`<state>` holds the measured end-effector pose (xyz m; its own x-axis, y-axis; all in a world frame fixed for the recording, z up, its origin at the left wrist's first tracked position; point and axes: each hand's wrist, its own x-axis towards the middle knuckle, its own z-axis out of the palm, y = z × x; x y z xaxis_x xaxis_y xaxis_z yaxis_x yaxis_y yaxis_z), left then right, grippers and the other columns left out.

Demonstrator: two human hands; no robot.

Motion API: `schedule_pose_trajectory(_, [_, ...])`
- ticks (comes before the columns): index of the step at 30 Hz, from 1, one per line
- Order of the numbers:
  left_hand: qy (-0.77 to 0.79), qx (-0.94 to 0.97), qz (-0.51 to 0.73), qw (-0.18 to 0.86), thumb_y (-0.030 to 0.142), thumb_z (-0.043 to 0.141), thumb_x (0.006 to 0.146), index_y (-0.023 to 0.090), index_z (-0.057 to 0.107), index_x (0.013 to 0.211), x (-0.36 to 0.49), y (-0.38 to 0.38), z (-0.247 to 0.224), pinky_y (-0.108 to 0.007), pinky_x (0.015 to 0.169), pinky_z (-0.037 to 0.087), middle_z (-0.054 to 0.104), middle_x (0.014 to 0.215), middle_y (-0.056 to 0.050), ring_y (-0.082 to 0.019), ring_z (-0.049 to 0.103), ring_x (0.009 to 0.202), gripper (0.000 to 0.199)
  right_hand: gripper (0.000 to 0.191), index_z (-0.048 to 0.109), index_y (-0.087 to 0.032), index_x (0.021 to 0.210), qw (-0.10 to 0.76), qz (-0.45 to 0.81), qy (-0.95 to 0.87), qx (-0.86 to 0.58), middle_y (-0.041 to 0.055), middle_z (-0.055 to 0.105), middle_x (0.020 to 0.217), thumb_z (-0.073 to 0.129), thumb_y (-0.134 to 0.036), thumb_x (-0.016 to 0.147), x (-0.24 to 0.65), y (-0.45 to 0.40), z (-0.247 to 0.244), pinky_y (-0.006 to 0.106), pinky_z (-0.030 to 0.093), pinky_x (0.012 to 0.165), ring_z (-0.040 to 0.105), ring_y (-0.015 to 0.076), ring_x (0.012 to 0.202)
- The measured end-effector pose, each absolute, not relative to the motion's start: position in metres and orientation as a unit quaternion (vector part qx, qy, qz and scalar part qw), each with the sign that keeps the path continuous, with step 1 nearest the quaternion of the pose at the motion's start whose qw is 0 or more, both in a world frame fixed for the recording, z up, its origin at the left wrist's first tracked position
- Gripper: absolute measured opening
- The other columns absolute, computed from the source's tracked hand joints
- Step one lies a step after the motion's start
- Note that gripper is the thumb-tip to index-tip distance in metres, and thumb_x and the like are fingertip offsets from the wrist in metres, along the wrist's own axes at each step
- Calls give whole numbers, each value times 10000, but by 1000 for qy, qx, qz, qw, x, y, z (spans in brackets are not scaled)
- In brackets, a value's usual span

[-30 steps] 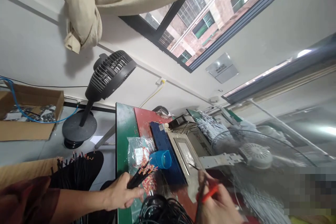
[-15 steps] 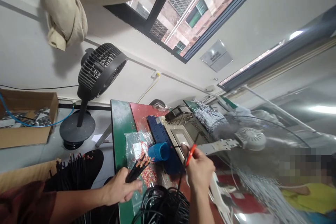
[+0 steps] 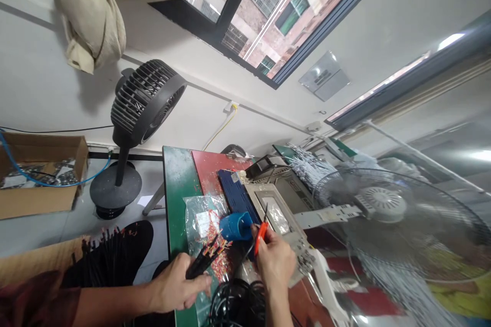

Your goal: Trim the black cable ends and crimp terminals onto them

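My left hand (image 3: 186, 283) is closed around a bundle of black cables (image 3: 202, 261), whose stripped ends show red, yellow and bare-coloured inner wires. My right hand (image 3: 275, 260) grips a red-handled tool (image 3: 261, 237) with a thin dark pointed tip; its exact kind is unclear. A dark cable seems to run beside those fingers, and I cannot tell whether they hold it. Close by, a blue plastic cup (image 3: 235, 227) lies tilted between the hands. Below it sits a coil of black cables (image 3: 235, 299). Small coloured wire scraps (image 3: 221, 265) are scattered over a clear plastic bag (image 3: 192, 209).
The green table (image 3: 172, 189) carries a dark blue tray (image 3: 238, 191) and a beige machine (image 3: 268, 196). On the right, a large fan (image 3: 379, 204) stands near bundles of white wires (image 3: 399, 276). More black cables (image 3: 105, 260) rest on my lap. A black fan (image 3: 143, 102) stands left.
My right hand has moved left and down, bringing the red-handled tool beside the blue cup. My left hand keeps the cable bundle almost in place. The view has shifted slightly.
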<state>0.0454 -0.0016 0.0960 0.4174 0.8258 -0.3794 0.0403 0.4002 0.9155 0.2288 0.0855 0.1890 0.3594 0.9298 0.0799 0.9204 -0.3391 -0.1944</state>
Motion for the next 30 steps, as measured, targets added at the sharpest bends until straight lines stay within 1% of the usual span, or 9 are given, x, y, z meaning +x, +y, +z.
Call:
schedule_pose_trajectory(5, [450, 474, 286, 700, 601, 469, 764, 129, 586, 797, 45, -1, 96, -179, 384, 293, 384, 402, 90, -57, 328, 342, 487, 346, 713, -213, 891, 100, 30, -578, -809, 44, 597, 494, 478, -456, 817, 228, 83, 186, 249, 299, 517, 564, 199, 549])
schedule_pose_trajectory(14, [446, 478, 283, 702, 540, 472, 786, 126, 584, 790, 46, 0, 95, -164, 357, 263, 368, 396, 91, -54, 328, 338, 430, 319, 714, -191, 856, 101, 29, -588, -802, 44, 587, 479, 487, -411, 819, 228, 84, 187, 250, 286, 503, 544, 192, 521])
schedule_pose_trajectory(18, [451, 475, 286, 699, 532, 470, 790, 129, 581, 783, 45, -1, 96, -161, 374, 280, 375, 404, 89, -50, 329, 346, 418, 334, 717, -194, 855, 113, 43, -588, -800, 36, 573, 452, 479, -424, 808, 229, 84, 187, 245, 295, 493, 547, 186, 502])
schedule_pose_trajectory(21, [450, 473, 286, 701, 546, 479, 780, 131, 580, 771, 45, -1, 96, -169, 378, 284, 383, 401, 86, -53, 323, 345, 427, 361, 720, -193, 887, 123, 59, -586, -798, 25, 572, 444, 492, -451, 780, 233, 84, 191, 239, 314, 490, 552, 182, 497])
schedule_pose_trajectory(23, [450, 473, 285, 702, 566, 483, 770, 132, 582, 766, 46, -1, 94, -175, 377, 285, 390, 401, 84, -56, 324, 345, 445, 406, 720, -184, 892, 155, 72, -585, -793, 22, 587, 468, 493, -492, 755, 240, 85, 199, 234, 337, 504, 552, 180, 510])
schedule_pose_trajectory(25, [453, 474, 286, 699, 584, 484, 762, 130, 583, 763, 47, -1, 93, -180, 378, 286, 393, 401, 81, -58, 321, 345, 466, 463, 719, -171, 872, 214, 79, -579, -783, 28, 614, 528, 496, -547, 719, 251, 87, 212, 229, 365, 534, 563, 185, 563])
schedule_pose_trajectory(27, [453, 476, 288, 697, 601, 476, 760, 125, 585, 767, 47, -1, 93, -183, 376, 283, 391, 397, 80, -58, 314, 343, 488, 503, 715, -161, 857, 270, 59, -562, -779, 31, 623, 575, 504, -584, 686, 266, 92, 226, 228, 381, 567, 565, 194, 617])
schedule_pose_trajectory(29, [452, 478, 286, 697, 621, 466, 755, 123, 584, 776, 47, 0, 94, -183, 371, 275, 389, 398, 80, -59, 312, 344, 513, 514, 711, -163, 878, 275, 14, -536, -798, 31, 609, 578, 508, -592, 683, 281, 98, 240, 237, 378, 571, 554, 198, 625])
schedule_pose_trajectory(30, [452, 479, 284, 697, 630, 458, 755, 123, 583, 784, 47, 0, 95, -182, 371, 274, 390, 401, 79, -60, 317, 347, 524, 515, 710, -169, 896, 256, -6, -521, -814, 32, 598, 566, 507, -594, 688, 287, 101, 245, 244, 368, 555, 546, 201, 615])
